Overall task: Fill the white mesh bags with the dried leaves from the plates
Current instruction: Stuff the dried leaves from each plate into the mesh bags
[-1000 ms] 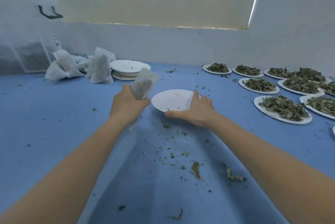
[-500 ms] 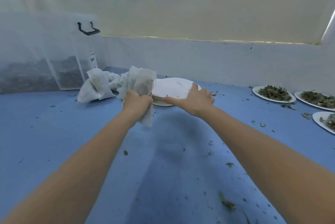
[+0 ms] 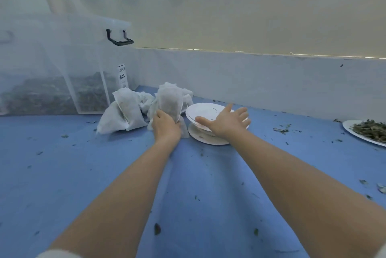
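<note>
**Full bag going to pile, empty plate stacked**

Left hand [image 3: 166,126] grips filled bag [image 3: 169,101] upright at 11 o'clock, likely parking it against the bag pile [image 3: 123,113]. Right hand [image 3: 226,121], fingers spread flat, rests on the empty plates [image 3: 208,138] at 12, probably steadying the stack. Leaf plate [image 3: 367,132] at 2.

1. Blue table surface [image 3: 62,174]: broad open stretch on the near left, only scattered leaf crumbs; free passage.
2. Clear plastic storage box with black handle [image 3: 89,82]: blocks the far left corner against the pale wall [image 3: 271,82].
3. Heap of filled white mesh bags [image 3: 123,111]: stands just before the box, touching the bag gripped by the left hand [image 3: 166,127].
4. Stack of empty white plates [image 3: 205,135]: just right of the bags, under the flat right hand [image 3: 226,121].
5. White plate of dried leaves [image 3: 367,131]: far right edge; open blue strip between it and the stack.
</note>
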Demonstrator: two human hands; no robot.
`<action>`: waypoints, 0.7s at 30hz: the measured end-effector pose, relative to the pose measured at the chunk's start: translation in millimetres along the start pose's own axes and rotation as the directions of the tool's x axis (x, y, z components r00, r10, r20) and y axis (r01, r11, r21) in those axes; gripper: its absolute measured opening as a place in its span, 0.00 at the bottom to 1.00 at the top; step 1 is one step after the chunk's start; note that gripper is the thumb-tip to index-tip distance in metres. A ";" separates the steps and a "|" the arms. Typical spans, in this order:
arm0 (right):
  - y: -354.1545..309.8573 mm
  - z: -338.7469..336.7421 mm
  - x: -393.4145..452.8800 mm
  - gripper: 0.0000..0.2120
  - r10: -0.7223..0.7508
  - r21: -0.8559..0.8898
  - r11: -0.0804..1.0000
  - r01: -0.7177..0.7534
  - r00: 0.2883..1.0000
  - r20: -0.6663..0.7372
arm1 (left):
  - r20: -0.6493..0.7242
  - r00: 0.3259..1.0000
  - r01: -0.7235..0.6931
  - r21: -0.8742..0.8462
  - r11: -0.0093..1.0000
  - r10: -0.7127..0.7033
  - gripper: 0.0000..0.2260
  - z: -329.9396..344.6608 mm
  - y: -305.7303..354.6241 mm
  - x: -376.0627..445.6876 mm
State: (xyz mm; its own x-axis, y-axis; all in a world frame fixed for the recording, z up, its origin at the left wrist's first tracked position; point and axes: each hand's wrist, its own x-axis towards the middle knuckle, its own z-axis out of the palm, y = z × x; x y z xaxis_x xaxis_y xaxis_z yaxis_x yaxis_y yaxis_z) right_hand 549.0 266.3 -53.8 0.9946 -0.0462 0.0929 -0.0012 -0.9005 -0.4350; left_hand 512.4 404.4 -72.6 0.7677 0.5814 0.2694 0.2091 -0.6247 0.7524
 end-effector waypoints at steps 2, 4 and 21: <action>3.5 -4.4 -9.6 0.56 -0.062 -0.013 0.998 0.061 0.998 -0.023 | -0.009 1.000 0.025 0.066 0.998 -0.024 0.31 -4.7 3.4 -8.6; 5.8 -12.0 -26.0 0.52 -0.132 -0.026 0.991 0.131 0.990 -0.039 | -0.039 0.999 0.026 0.098 0.995 -0.023 0.33 -14.4 9.2 -24.2; 133.2 -132.9 -272.8 0.25 -0.090 0.199 0.975 0.103 0.993 -0.073 | 0.425 0.859 -0.181 -0.267 0.946 0.285 0.25 -65.3 108.7 -296.3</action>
State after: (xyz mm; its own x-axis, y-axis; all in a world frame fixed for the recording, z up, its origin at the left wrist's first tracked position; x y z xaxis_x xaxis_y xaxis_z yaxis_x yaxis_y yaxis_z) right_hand 263.7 101.5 -18.0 0.9805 0.0040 0.1966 0.1220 -0.7962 -0.5926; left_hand 268.2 198.3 -31.4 0.9767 0.0998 0.1899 -0.1033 -0.5571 0.8240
